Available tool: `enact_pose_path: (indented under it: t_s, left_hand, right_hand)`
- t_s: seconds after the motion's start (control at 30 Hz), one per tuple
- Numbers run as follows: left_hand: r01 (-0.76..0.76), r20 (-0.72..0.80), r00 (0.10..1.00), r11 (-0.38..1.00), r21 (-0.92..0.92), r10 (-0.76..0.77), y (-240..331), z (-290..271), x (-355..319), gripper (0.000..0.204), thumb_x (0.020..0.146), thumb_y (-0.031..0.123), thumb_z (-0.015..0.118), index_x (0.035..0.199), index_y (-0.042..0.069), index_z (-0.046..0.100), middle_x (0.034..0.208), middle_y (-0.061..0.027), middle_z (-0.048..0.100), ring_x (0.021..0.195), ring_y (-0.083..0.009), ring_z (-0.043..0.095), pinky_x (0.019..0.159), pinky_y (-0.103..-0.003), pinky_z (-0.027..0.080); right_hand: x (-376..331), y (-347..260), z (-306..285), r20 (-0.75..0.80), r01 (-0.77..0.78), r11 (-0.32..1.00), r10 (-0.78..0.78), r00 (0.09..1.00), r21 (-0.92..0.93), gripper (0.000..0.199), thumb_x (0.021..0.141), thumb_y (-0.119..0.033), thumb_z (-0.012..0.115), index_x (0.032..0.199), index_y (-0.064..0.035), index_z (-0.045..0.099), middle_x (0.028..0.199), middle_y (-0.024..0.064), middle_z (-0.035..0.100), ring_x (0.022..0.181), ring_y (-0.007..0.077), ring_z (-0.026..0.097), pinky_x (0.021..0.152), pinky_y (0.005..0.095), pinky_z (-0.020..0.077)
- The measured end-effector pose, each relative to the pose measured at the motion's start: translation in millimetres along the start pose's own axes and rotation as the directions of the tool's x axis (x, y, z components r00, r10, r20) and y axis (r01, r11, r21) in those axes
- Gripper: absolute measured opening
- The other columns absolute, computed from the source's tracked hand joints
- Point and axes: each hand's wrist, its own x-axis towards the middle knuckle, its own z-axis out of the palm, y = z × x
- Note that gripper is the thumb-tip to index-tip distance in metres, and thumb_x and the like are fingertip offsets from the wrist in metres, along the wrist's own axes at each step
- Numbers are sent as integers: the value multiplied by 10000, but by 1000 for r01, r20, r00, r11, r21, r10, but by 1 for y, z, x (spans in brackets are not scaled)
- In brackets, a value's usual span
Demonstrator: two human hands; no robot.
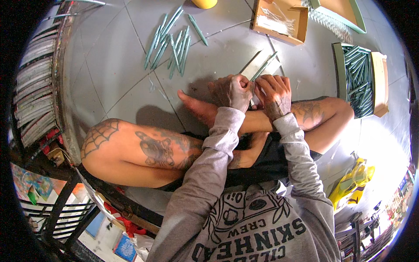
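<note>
A slim dark-green pen (265, 65) slants up and to the right from between my two hands, in front of my crossed legs. My left hand (239, 92) is closed in a fist, with the pen's lower part at its thumb. Close against it, my right hand (275, 94) has its fingers bent and pressed around the same pen. The pen's lower end is mostly hidden by the hands. Beneath the pen, a flat pale piece of card (271, 66) lies on the floor. Several similar green pens (174, 46) lie in a loose pile ahead and to the left.
An open green box (340, 72) packed with green pens stands at the right. Farther off are a cardboard box (301, 35) with thin white pieces and a pale green box (360, 19). A yellow bag (355, 183) lies right; a loaded rack (56, 87) borders the left.
</note>
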Motion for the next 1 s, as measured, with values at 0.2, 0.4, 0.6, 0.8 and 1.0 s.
enact_pose_path:
  t_s: [0.2, 0.4, 0.6, 0.8, 1.0]
  left_hand:
    - [119, 87, 990, 990, -78, -112, 11, -8, 3, 168, 776, 128, 756, 744, 12, 639, 651, -19, 603, 541, -97, 534, 490, -276, 420]
    - [68, 109, 989, 968, 242, -97, 48, -22, 3, 183, 765, 153, 745, 754, -13, 668, 648, -129, 667, 581, -193, 656, 568, -327, 522]
    - [52, 102, 991, 954, 294, -86, 49, -22, 6, 227, 696, 256, 757, 729, 39, 697, 663, -110, 684, 604, -209, 665, 595, -334, 524]
    - [70, 98, 989, 941, 330, -108, 51, -24, 7, 233, 694, 263, 785, 710, 47, 699, 632, -116, 680, 556, -223, 653, 582, -356, 513]
    - [73, 92, 989, 922, 380, -116, 50, -24, 7, 234, 720, 326, 779, 701, 104, 710, 621, -94, 680, 544, -228, 637, 676, -371, 452]
  right_hand:
    - [3, 0, 3, -27, -33, 999, 34, 999, 42, 151, 739, -113, 738, 875, -81, 681, 881, 33, 674, 814, 227, 626, 791, 364, 454]
    - [7, -2, 3, -52, -63, 994, 68, 996, 88, 122, 753, -102, 736, 858, -74, 680, 866, 34, 673, 778, 229, 618, 771, 361, 449]
    - [10, -6, 0, -52, -84, 992, 89, 995, 97, 120, 751, -76, 735, 856, -70, 678, 866, 39, 673, 790, 233, 618, 775, 355, 446]
    - [11, -6, -1, -27, -97, 989, 100, 995, 110, 114, 769, -90, 725, 864, -57, 672, 886, 54, 683, 817, 245, 627, 793, 362, 446]
    - [13, -8, -1, -12, -110, 988, 112, 994, 111, 129, 770, -89, 723, 883, -56, 672, 884, 57, 684, 824, 248, 630, 792, 367, 449]
